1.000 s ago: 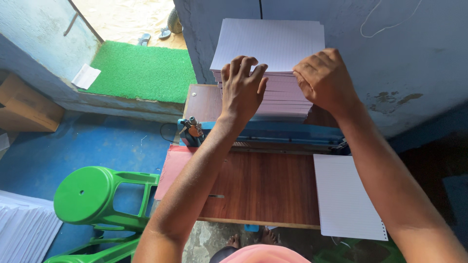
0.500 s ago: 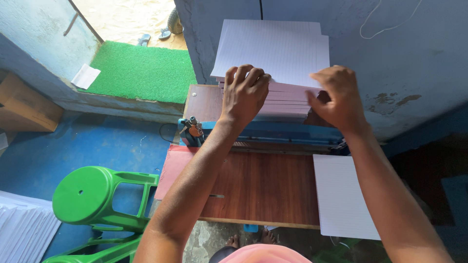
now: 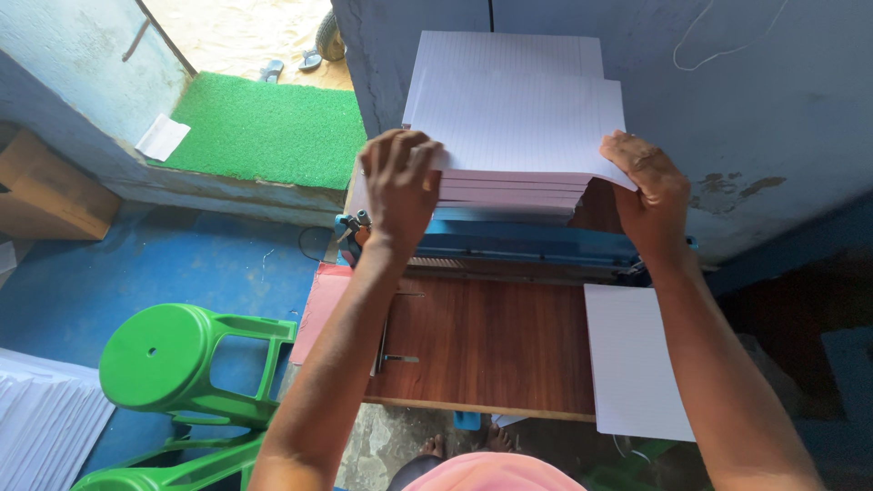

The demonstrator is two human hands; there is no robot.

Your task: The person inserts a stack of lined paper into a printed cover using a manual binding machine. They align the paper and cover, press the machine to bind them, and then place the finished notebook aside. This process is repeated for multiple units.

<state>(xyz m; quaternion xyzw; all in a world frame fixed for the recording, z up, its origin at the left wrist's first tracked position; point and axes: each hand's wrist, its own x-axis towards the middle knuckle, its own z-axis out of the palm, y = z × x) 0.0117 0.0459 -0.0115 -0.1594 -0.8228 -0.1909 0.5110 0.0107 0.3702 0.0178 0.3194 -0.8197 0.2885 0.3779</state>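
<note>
A thick stack of ruled white paper (image 3: 514,118) lies at the far side of a wooden table (image 3: 496,341), behind a blue metal machine bar (image 3: 527,244). My left hand (image 3: 397,186) grips the near left corner of a lifted upper bundle of sheets. My right hand (image 3: 647,191) grips the bundle's near right corner. The lifted bundle sits a little above the pinkish-edged rest of the stack (image 3: 509,195). A separate small pile of ruled sheets (image 3: 634,359) lies on the table's right end, under my right forearm.
A green plastic stool (image 3: 173,359) stands left of the table on the blue floor. More white paper (image 3: 41,427) is piled at the lower left. A green mat (image 3: 268,127) and a cardboard box (image 3: 45,195) lie farther left. A grey-blue wall is directly behind the stack.
Both hands have moved from resting atop the stack to its near corners, and an upper bundle of sheets has been raised toward me.
</note>
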